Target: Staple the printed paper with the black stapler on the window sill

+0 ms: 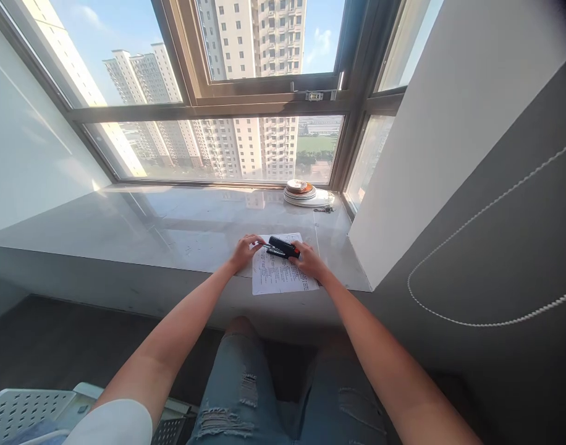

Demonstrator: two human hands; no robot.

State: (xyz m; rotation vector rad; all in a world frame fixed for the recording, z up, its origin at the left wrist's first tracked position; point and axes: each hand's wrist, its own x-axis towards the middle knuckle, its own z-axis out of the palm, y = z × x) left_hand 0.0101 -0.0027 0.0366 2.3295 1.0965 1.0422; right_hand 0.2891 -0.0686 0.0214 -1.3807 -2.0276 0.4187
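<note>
A black stapler with a red-orange patch near its back end lies over a printed sheet of paper on the window sill. Its top arm is raised from the base. Wrapped round the stapler's back end is my right hand. My left hand is at the stapler's front end, thumb and fingers pinched together. Something thin and dark shows at those fingertips, too small to name. The paper's near edge hangs over the sill's front edge.
Stacked plates stand at the back right of the sill, with a small dark bunch of things beside them. A bead chain hangs at right. A white perforated basket is low at left. Windows rise behind the sill.
</note>
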